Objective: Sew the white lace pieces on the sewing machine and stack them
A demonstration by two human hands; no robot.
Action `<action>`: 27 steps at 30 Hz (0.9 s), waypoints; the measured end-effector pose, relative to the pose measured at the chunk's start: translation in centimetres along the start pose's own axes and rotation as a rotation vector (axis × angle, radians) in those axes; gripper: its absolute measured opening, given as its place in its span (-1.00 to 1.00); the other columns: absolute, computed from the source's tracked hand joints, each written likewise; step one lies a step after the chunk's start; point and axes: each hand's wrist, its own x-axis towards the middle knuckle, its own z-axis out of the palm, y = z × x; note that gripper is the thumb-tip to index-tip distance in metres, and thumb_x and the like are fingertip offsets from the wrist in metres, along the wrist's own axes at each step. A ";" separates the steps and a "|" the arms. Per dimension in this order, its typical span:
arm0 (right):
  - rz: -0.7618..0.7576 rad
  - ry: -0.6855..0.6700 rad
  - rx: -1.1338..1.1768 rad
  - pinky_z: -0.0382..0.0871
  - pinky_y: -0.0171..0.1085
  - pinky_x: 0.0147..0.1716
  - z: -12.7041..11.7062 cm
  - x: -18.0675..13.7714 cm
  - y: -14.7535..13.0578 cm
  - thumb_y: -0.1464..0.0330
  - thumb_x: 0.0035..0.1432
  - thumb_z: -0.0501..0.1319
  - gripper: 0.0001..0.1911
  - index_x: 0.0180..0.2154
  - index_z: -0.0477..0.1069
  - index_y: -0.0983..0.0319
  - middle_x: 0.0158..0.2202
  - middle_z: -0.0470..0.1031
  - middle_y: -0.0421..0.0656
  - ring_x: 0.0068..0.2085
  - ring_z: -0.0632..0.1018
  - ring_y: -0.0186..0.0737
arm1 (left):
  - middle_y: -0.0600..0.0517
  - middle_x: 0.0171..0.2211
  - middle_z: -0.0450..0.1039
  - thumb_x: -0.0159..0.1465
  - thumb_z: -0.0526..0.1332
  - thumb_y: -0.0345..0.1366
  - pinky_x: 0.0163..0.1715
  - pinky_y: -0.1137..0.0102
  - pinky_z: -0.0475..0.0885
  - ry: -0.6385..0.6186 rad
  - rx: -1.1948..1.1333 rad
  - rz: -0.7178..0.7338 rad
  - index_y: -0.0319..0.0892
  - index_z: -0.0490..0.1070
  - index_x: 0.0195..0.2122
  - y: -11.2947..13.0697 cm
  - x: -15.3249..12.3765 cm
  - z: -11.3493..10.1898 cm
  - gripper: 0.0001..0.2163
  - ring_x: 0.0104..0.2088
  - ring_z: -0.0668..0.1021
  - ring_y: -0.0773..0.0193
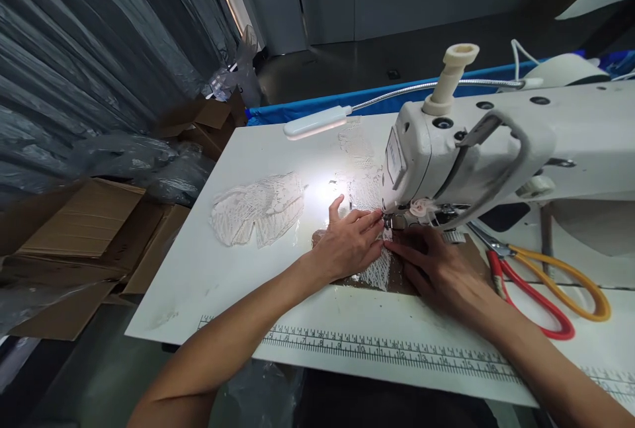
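Note:
A strip of white lace (pixel 376 277) lies under the head of a white sewing machine (pixel 501 143), over a brown plate on the tabletop. My left hand (pixel 350 246) rests flat on this lace, its thumb spread away and its fingertips close beside the presser foot (pixel 395 221). From the other side, my right hand (pixel 441 269) reaches in below the needle area. Its index finger is stretched out to the lace edge, near my left fingers; its thumb is hidden. More lace (pixel 366 183) trails behind the foot. The needle tip cannot be made out.
A second white lace piece (pixel 260 210) lies left on the table (pixel 193 276). Scissors (pixel 540 282) with red and yellow handles lie at the right. A lamp (pixel 316 124) shines over the work. A printed ruler (pixel 372 348) runs along the front edge; cardboard boxes (pixel 84 229) stand left.

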 end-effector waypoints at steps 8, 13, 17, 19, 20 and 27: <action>0.017 0.037 -0.076 0.43 0.02 -0.17 -0.1 1.0 -0.7 0.38 0.28 -0.02 -0.59 0.11 0.35 0.25 -0.13 0.46 0.06 -0.13 0.47 0.02 | -0.09 -0.01 0.44 0.41 -0.03 -0.22 0.22 -0.14 -0.04 -0.035 0.034 -0.096 -0.19 0.36 0.05 0.0 0.6 0.1 -0.70 -0.02 0.46 0.12; 0.018 0.045 -0.121 0.42 0.02 -0.18 -0.2 1.5 -1.2 0.44 0.26 -0.02 -0.61 0.07 0.38 0.22 -0.11 0.44 0.07 -0.17 0.47 0.01 | -0.11 0.01 0.41 0.41 -0.02 -0.23 0.20 -0.12 0.03 -0.029 0.017 -0.134 -0.19 0.31 0.09 0.3 0.6 0.4 -0.69 -0.01 0.44 0.11; 0.023 0.023 -0.055 0.44 0.06 -0.18 0.3 1.3 -0.7 0.43 0.27 -0.02 -0.57 0.13 0.33 0.23 -0.08 0.41 0.10 -0.15 0.46 0.04 | -0.12 0.01 0.41 0.42 -0.02 -0.24 0.18 -0.14 0.05 -0.037 0.010 -0.132 -0.20 0.35 0.02 0.2 0.5 0.4 -0.72 0.01 0.44 0.10; 0.044 0.014 0.012 0.45 0.06 -0.15 0.1 1.1 -0.5 0.40 0.29 -0.01 -0.57 0.15 0.32 0.20 -0.04 0.39 0.10 -0.12 0.47 0.04 | -0.15 0.04 0.38 0.42 -0.03 -0.22 0.17 -0.13 0.09 -0.064 -0.002 -0.106 -0.21 0.33 0.03 -0.1 0.4 0.1 -0.72 0.04 0.42 0.09; 0.064 0.010 0.048 0.45 0.05 -0.13 -0.3 0.9 -0.5 0.38 0.29 -0.01 -0.57 0.17 0.31 0.18 -0.01 0.38 0.09 -0.10 0.48 0.03 | -0.16 0.08 0.35 0.42 -0.03 -0.21 0.16 -0.11 0.13 -0.076 -0.010 -0.083 -0.22 0.30 0.06 -0.4 0.4 -0.1 -0.71 0.06 0.41 0.08; 0.042 -0.022 0.335 0.53 -0.13 -0.17 -6.7 -4.7 -4.3 0.26 0.28 0.11 -0.49 0.24 0.17 -0.04 -0.01 0.44 -0.07 -0.05 0.52 -0.02 | -0.22 0.10 0.34 0.40 0.03 -0.30 -0.07 0.10 0.40 -0.071 -0.022 0.021 -0.28 0.26 0.07 -1.5 -0.7 -3.3 -0.73 -0.04 0.47 0.09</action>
